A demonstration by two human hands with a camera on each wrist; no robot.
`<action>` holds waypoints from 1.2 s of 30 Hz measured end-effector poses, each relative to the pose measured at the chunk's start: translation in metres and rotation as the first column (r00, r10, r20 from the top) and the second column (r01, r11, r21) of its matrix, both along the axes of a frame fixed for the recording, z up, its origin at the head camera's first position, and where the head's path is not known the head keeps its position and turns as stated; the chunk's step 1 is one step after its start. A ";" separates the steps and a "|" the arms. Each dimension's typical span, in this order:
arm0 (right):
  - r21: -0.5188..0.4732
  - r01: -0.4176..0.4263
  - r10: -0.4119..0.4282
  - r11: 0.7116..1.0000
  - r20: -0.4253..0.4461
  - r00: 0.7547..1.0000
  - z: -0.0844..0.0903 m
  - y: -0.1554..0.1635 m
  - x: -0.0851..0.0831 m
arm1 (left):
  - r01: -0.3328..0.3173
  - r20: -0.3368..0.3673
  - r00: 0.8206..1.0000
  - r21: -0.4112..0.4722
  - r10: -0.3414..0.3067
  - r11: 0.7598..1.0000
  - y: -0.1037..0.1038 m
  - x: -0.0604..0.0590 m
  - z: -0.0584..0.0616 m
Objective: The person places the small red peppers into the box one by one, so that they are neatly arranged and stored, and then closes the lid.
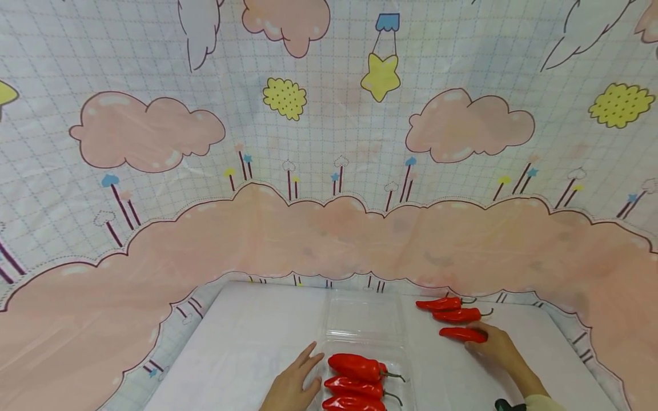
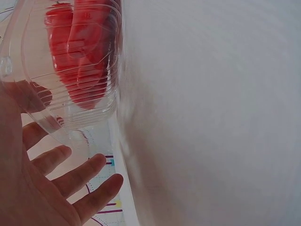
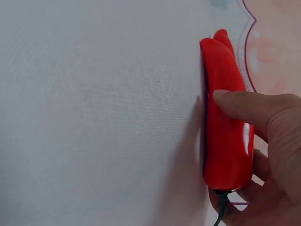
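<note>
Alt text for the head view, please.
A right hand grips a red pepper on a white table, two more peppers beyond it. The left hand rests open against a clear tray holding three peppers.

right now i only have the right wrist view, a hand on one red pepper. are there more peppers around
Observer: Yes. In the head view two more peppers lie on the table just beyond the pepper that the right hand grips.
Operator: anything else on the table
Observer: A clear tray with its lid open sits left of them, with three peppers in its near half.
Operator: where's the other hand
Observer: The left hand rests with straight fingers against the tray's left edge; it holds nothing.
</note>
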State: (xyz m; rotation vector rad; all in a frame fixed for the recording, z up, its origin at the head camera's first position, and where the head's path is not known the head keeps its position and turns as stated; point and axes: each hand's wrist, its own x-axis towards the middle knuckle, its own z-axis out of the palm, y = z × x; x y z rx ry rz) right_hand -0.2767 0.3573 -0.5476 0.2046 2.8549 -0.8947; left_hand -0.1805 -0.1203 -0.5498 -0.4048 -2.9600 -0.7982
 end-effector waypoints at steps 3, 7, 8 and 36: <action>-0.002 0.005 -0.005 1.000 0.005 1.000 0.000 -0.002 0.003 | 0.000 0.004 1.000 -0.001 0.000 1.000 0.000 0.000 -0.001; -0.006 0.011 -0.010 1.000 0.013 1.000 0.001 -0.004 0.007 | 0.005 0.004 1.000 -0.001 -0.005 1.000 -0.001 0.000 -0.001; -0.009 0.013 -0.012 1.000 0.016 1.000 0.001 -0.004 0.007 | 0.006 0.006 1.000 -0.001 -0.006 1.000 -0.001 0.000 -0.001; 0.050 -0.018 0.024 0.999 -0.140 0.990 0.020 -0.017 0.031 | 0.022 -0.007 1.000 0.035 -0.022 0.999 -0.001 0.000 0.001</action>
